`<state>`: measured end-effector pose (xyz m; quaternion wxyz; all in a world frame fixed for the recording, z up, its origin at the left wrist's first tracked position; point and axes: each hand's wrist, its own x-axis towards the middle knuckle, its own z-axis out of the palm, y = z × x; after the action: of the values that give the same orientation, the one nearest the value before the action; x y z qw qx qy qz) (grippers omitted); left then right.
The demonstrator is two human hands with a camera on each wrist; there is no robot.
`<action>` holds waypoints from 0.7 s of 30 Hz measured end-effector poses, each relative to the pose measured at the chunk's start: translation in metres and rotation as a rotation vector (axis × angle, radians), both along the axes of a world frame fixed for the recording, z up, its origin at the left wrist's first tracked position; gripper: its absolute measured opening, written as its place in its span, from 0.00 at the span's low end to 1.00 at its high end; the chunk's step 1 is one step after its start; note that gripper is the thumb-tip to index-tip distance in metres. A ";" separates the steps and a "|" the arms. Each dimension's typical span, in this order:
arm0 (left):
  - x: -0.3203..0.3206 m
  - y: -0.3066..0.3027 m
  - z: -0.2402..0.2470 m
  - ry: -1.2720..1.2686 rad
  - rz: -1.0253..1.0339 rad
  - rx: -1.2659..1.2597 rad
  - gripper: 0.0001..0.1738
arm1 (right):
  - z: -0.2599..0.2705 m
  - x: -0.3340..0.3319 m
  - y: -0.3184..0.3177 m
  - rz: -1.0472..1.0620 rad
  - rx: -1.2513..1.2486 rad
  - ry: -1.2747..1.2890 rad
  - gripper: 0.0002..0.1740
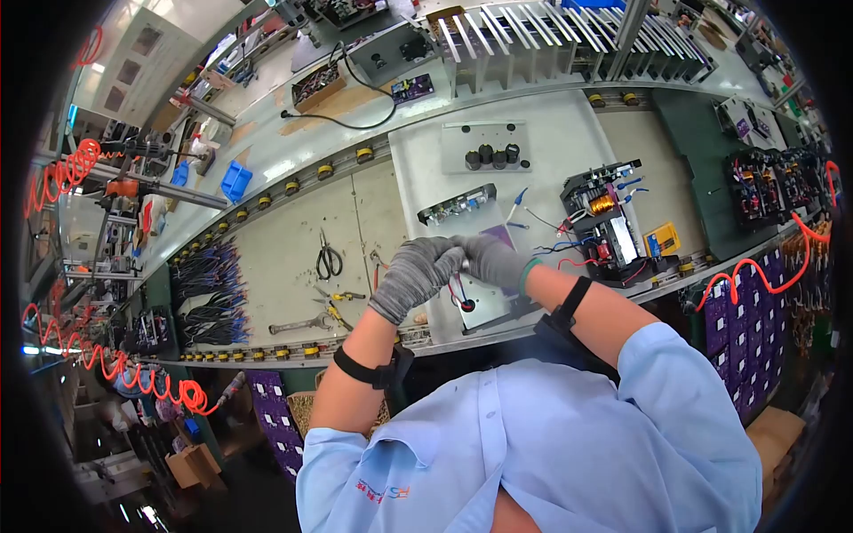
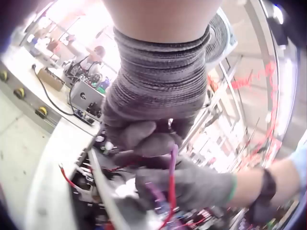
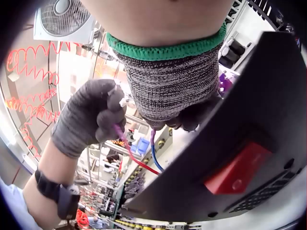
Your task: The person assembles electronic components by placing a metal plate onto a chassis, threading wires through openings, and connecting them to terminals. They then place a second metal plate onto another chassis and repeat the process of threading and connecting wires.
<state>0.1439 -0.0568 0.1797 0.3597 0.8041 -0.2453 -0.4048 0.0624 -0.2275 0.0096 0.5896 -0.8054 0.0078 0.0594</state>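
My gloved left hand [image 1: 413, 277] and green-cuffed right hand [image 1: 493, 263] meet above a pale panel [image 1: 484, 306]. In the left wrist view, a red wire [image 2: 171, 191] with a purple sleeve runs up to the curled fingers of my left hand [image 2: 146, 136]. The right wrist view shows that hand [image 3: 88, 117] pinching the red wire [image 3: 136, 160]. There, a blue wire [image 3: 155, 155] with a purple end rises to the curled fingertips of my right hand [image 3: 172, 96], partly hidden. Both wires lead behind a black panel [image 3: 230, 120] with a red rocker switch [image 3: 238, 170].
Black-handled scissors [image 1: 329, 259], pliers [image 1: 338, 313] and a wrench [image 1: 300, 326] lie left of my hands. A circuit board [image 1: 457, 204] and a plate with black cylinders [image 1: 484, 142] lie beyond them. An electronic assembly [image 1: 609, 222] stands to the right, beside a yellow item [image 1: 662, 240].
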 end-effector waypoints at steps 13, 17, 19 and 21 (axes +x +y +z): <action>-0.084 0.021 -0.080 0.140 0.321 -0.059 0.34 | 0.083 -0.013 -0.031 -0.145 0.376 0.245 0.14; -0.051 0.017 -0.055 -0.039 0.396 -0.258 0.31 | 0.080 -0.013 -0.011 0.067 -0.161 -0.067 0.10; -0.031 0.003 -0.088 -0.601 0.080 0.089 0.29 | 0.067 -0.003 0.000 0.196 -0.225 -0.357 0.14; -0.023 -0.008 -0.104 -0.589 0.016 0.195 0.27 | 0.084 -0.001 -0.007 0.123 -0.009 -0.135 0.21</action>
<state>0.1211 -0.0644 0.0762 0.1974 0.9194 -0.2928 -0.1732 0.0614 -0.2344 0.0932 0.5806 -0.8091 -0.0812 0.0411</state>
